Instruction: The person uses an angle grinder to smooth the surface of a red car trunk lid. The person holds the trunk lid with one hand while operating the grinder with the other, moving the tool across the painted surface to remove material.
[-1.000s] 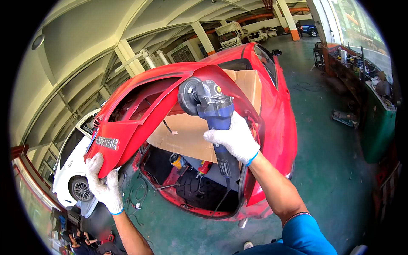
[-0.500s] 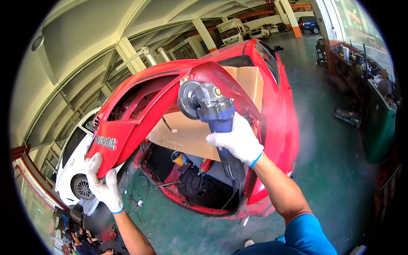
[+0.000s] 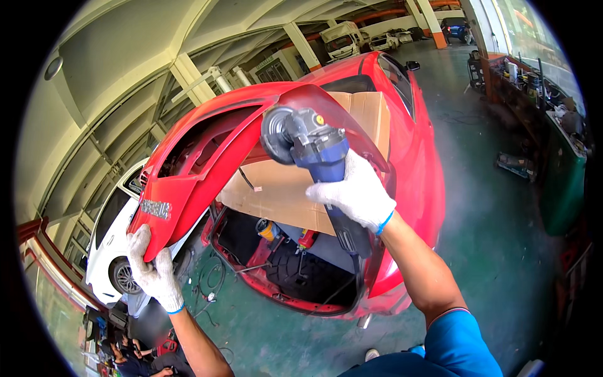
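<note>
Below the raised red trunk lid (image 3: 190,196): the gloved left hand (image 3: 155,274) is pinching its lower corner between thumb and fingers.
Angle grinder (image 3: 319,149): the gloved right hand (image 3: 358,193) is gripping its blue-and-black body, the disc (image 3: 274,135) sitting near the lid's edge; touching or apart, I cannot tell.
Open trunk (image 3: 323,287): it is holding a yellow can (image 3: 269,232) and, just right of it, a red item (image 3: 307,239); what the can is containing, I cannot tell.
Cardboard (image 3: 276,196): a brown sheet is spreading behind the opening.
Bench (image 3: 564,185): at right, it is carrying jumbled containers.
White truck (image 3: 342,44): it is standing far behind.
</note>
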`<action>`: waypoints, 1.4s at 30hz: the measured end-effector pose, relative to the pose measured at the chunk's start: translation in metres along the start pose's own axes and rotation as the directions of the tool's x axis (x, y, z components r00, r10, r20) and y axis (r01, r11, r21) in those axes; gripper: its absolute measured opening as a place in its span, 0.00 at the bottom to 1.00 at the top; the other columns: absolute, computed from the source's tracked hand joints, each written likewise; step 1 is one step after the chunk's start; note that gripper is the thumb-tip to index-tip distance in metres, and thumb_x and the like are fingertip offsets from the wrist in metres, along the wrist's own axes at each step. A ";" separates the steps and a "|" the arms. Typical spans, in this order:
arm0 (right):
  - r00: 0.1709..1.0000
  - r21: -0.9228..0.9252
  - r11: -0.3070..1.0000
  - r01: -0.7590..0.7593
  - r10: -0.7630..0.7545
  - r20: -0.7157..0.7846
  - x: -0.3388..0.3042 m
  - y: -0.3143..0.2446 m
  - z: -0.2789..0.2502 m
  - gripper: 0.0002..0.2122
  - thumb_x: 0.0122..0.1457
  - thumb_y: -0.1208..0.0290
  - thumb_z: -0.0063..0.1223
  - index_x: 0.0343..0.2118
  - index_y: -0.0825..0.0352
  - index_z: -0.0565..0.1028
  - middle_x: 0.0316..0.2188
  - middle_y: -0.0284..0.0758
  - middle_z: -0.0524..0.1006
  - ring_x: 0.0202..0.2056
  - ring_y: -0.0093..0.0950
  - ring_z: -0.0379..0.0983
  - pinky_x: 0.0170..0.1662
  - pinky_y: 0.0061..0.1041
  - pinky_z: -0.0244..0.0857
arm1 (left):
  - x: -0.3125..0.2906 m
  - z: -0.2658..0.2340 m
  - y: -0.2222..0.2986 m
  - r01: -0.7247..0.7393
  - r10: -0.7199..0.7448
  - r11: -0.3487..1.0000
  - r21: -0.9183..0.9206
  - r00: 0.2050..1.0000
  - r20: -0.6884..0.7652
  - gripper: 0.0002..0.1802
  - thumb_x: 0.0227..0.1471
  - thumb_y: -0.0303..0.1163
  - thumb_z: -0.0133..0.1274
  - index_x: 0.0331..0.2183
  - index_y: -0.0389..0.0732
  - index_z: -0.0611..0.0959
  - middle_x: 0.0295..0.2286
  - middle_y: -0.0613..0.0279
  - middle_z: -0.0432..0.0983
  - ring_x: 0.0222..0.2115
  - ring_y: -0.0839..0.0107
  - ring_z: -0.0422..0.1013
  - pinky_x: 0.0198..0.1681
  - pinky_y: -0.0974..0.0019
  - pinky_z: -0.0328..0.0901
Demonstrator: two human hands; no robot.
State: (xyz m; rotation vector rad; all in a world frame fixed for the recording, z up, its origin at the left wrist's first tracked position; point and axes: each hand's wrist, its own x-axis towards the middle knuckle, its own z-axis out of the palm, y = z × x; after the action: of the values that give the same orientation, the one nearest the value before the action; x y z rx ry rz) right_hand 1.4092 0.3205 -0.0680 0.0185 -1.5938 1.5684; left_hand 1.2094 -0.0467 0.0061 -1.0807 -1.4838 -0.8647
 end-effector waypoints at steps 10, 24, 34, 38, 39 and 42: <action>0.999 -0.082 0.996 -0.036 0.037 0.003 -0.003 -0.012 -0.006 0.33 0.45 0.60 0.76 0.55 0.67 0.77 0.45 0.39 0.82 0.46 0.34 0.79 0.55 0.35 0.71 | -0.003 -0.005 -0.011 0.018 -0.018 1.000 -0.003 0.998 0.061 0.26 0.56 0.29 0.61 0.56 0.34 0.83 0.57 0.48 0.78 0.69 0.50 0.62 0.73 0.47 0.51; 0.996 -0.147 0.985 -0.085 0.083 -0.025 -0.001 -0.022 -0.014 0.30 0.45 0.60 0.75 0.52 0.68 0.78 0.40 0.40 0.82 0.42 0.34 0.80 0.51 0.34 0.72 | -0.001 -0.003 -0.007 -0.016 0.016 1.000 0.022 1.000 0.007 0.24 0.52 0.24 0.63 0.52 0.34 0.84 0.53 0.49 0.81 0.61 0.52 0.70 0.74 0.43 0.51; 0.999 -0.123 0.991 -0.046 0.046 -0.005 0.001 -0.027 -0.017 0.29 0.45 0.61 0.74 0.50 0.69 0.79 0.38 0.39 0.82 0.40 0.33 0.80 0.49 0.33 0.73 | -0.006 -0.006 -0.013 0.026 -0.025 0.999 -0.029 0.999 0.048 0.25 0.56 0.27 0.60 0.56 0.34 0.83 0.58 0.49 0.78 0.70 0.49 0.60 0.73 0.47 0.50; 0.997 -0.142 0.987 -0.075 0.071 -0.029 -0.002 -0.020 -0.020 0.29 0.45 0.59 0.74 0.49 0.70 0.79 0.40 0.40 0.83 0.41 0.35 0.80 0.50 0.35 0.73 | -0.004 -0.005 -0.011 0.026 -0.026 1.000 0.003 0.998 0.051 0.25 0.57 0.29 0.61 0.56 0.33 0.83 0.58 0.48 0.78 0.69 0.49 0.61 0.73 0.47 0.50; 0.998 -0.154 0.986 -0.059 0.055 -0.029 -0.001 -0.016 -0.021 0.30 0.45 0.58 0.74 0.50 0.70 0.79 0.40 0.41 0.83 0.41 0.36 0.80 0.50 0.35 0.73 | -0.004 -0.004 -0.011 0.027 -0.028 1.000 0.011 0.998 0.051 0.25 0.57 0.29 0.61 0.56 0.33 0.83 0.58 0.48 0.78 0.69 0.49 0.61 0.73 0.47 0.50; 1.000 -0.187 0.982 -0.012 0.007 -0.029 0.003 -0.015 -0.020 0.33 0.45 0.57 0.74 0.52 0.70 0.77 0.41 0.43 0.83 0.42 0.38 0.81 0.52 0.36 0.73 | -0.004 -0.007 -0.010 0.025 -0.026 0.999 0.030 0.998 0.049 0.26 0.57 0.31 0.61 0.56 0.33 0.83 0.57 0.49 0.79 0.69 0.50 0.62 0.74 0.48 0.50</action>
State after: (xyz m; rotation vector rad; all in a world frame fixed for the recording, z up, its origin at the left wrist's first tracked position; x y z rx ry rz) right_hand 1.4266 0.3352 -0.0578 -0.1133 -1.7155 1.4141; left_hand 1.2027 -0.0570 0.0035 -1.0703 -1.5499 -0.8367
